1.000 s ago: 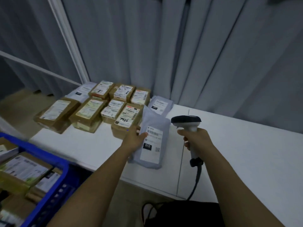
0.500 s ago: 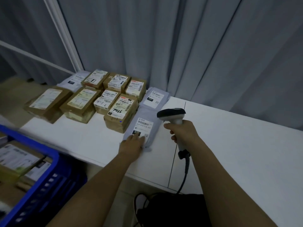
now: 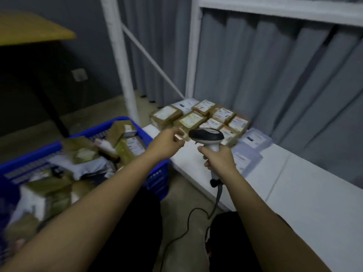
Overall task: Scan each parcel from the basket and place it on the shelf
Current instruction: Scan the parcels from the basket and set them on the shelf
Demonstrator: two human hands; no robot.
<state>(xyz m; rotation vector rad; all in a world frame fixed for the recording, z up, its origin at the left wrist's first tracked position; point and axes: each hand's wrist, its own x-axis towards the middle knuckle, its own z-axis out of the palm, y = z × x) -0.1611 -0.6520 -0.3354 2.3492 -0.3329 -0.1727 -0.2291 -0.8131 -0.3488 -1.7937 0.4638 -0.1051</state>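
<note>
My right hand [image 3: 219,159] grips the handle of a corded barcode scanner [image 3: 207,135] above the white shelf's [image 3: 306,193] front edge. Empty, with fingers loosely curled, my left hand [image 3: 167,142] hovers between the shelf and the blue basket [image 3: 157,177]. The basket at the left holds several brown boxes and a grey mailer bag [image 3: 84,165]. On the shelf, a group of brown labelled boxes [image 3: 198,118] sits at the far end. Two grey mailer parcels [image 3: 247,152] lie flat beside them, just right of the scanner.
White shelf posts [image 3: 121,61] and a diagonal brace rise behind the basket. Grey curtains hang behind the shelf. A yellow-topped table [image 3: 29,30] stands at the far left. The scanner's black cable [image 3: 188,224] trails down to the floor near my legs.
My left hand has let go of the grey mailer, now lying flat on the shelf, and pulled back left toward the basket. The view has swung left, bringing the basket into sight.
</note>
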